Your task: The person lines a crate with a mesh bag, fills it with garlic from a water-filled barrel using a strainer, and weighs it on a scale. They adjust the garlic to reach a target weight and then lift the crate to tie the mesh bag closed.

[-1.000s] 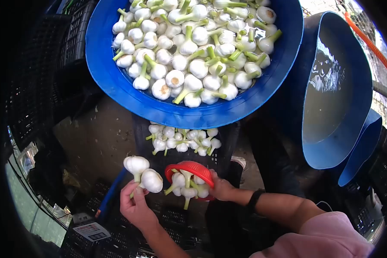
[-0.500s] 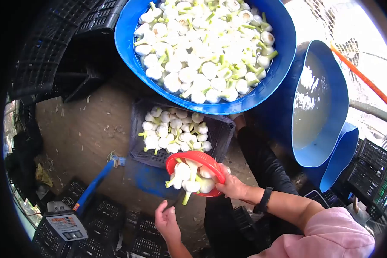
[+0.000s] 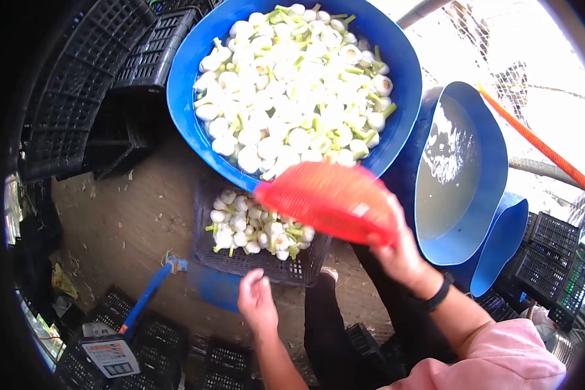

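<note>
My right hand (image 3: 402, 257) grips a red plastic basket (image 3: 331, 198) by its near right edge. The basket is smeared by motion and tilted over the near rim of a big blue tub (image 3: 192, 123); its contents do not show. White garlic bulbs (image 3: 299, 84) with cut green stems float in the tub's water. My left hand (image 3: 258, 302) is empty, its fingers loosely apart, just in front of a dark plastic crate (image 3: 266, 268). More garlic bulbs (image 3: 244, 224) lie inside that crate, which stands partly under the tub's rim.
On the right stands a second blue tub (image 3: 497, 188) of cloudy water, with an orange hose (image 3: 539, 143) behind it. Black crates (image 3: 153, 49) are stacked at upper left. A scale display (image 3: 110, 357) on a blue post (image 3: 146, 296) stands at lower left.
My right hand has swung the red basket from above the crate up to the tub's rim. The bulbs seen in it before are out of sight. My left hand stays low, near the crate.
</note>
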A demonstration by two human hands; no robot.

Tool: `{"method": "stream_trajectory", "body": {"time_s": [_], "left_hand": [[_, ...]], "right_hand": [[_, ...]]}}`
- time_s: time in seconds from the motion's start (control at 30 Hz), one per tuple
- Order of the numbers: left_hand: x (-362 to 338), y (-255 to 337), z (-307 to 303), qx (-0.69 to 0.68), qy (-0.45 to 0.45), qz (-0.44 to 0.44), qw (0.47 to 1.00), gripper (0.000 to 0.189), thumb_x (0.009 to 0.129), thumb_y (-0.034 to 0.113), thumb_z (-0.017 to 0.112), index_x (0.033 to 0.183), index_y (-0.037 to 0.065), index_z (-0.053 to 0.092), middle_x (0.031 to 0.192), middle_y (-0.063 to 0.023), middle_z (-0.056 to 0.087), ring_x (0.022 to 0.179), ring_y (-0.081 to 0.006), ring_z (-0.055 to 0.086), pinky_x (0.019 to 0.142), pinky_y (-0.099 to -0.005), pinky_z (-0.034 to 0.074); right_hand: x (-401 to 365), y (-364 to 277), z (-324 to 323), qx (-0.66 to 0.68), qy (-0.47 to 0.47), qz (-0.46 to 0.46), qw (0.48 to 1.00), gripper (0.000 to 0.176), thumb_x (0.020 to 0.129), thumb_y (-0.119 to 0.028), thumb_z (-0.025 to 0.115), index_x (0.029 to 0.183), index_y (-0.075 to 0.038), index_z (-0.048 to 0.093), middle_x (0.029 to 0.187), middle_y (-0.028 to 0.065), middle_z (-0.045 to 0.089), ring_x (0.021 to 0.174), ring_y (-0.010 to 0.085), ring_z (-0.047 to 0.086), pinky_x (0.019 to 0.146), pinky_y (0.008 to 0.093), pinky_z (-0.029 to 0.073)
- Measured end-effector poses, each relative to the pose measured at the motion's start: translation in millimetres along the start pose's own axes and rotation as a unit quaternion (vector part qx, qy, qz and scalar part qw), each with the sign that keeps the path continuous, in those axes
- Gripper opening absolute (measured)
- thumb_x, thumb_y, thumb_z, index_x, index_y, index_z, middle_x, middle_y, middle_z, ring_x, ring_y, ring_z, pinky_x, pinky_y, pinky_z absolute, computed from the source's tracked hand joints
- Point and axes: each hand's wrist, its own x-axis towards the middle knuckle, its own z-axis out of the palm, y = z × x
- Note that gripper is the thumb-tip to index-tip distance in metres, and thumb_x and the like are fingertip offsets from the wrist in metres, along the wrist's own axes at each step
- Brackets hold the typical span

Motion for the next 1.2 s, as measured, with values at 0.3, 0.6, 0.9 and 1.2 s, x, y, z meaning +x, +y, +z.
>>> {"method": "stream_trajectory", "body": {"time_s": [0.3,0.6,0.9,1.2], "left_hand": [[150,59,215,0.337,-0.103,0.215,0.911,0.029,0.069,0.015,0.071,0.095,0.005,0.062,0.087,-0.0126,0.06,0.079,-0.0292,0.059,0.07,-0.0382,0.048],[193,12,254,0.331,-0.127,0.157,0.922,0.015,0.076,0.01,0.058,0.087,0.002,0.052,0.084,-0.0148,0.06,0.083,-0.0332,0.057,0.072,-0.0455,0.044],[241,71,306,0.466,-0.088,-0.025,0.88,0.046,0.072,0.034,0.067,0.104,0.002,0.057,0.099,-0.0178,0.064,0.093,-0.0327,0.061,0.079,-0.0414,0.047],[274,45,301,0.474,-0.234,-0.093,0.844,0.041,0.069,0.032,0.068,0.098,0.003,0.064,0.093,-0.0146,0.066,0.089,-0.0278,0.062,0.079,-0.0361,0.047]], "right_hand": [[72,-4,-113,0.273,0.235,0.218,0.907,0.04,0.089,-0.015,0.051,0.125,0.0,0.04,0.099,0.0118,0.058,0.07,0.0164,0.059,0.053,0.0274,0.05],[85,33,-149,0.342,0.306,0.274,0.845,0.043,0.09,-0.017,0.051,0.126,0.001,0.037,0.113,0.015,0.054,0.082,0.0208,0.061,0.052,0.0274,0.05],[97,58,-189,0.33,0.327,0.278,0.84,0.043,0.09,-0.018,0.053,0.126,0.001,0.038,0.112,0.014,0.055,0.081,0.0207,0.061,0.052,0.0279,0.049],[91,71,-193,0.372,0.31,0.287,0.826,0.043,0.09,-0.019,0.052,0.125,0.001,0.038,0.111,0.0142,0.056,0.079,0.0206,0.061,0.051,0.0275,0.048]]}}
